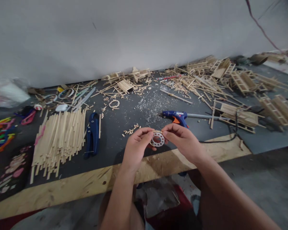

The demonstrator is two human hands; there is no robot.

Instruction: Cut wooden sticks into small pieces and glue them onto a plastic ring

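My left hand [137, 145] pinched a ring [159, 144] together with my right hand [183, 140].
Sticks [62, 137] and cutter [93, 134] lay at nine o'clock from the ring, cut bits [129, 131] toward ten. My left fingertips gripped it narrowly at its ten o'clock, my right at two, above the bench's [81, 187] near side; a light, even pinch seemed best for steadying it. The glue gun [175, 116], at one o'clock, wanted my fingers well away from its tip.

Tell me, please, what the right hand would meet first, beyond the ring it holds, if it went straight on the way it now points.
Probably the left hand, which holds the opposite side of the pale perforated ring; depth is hard to judge here.
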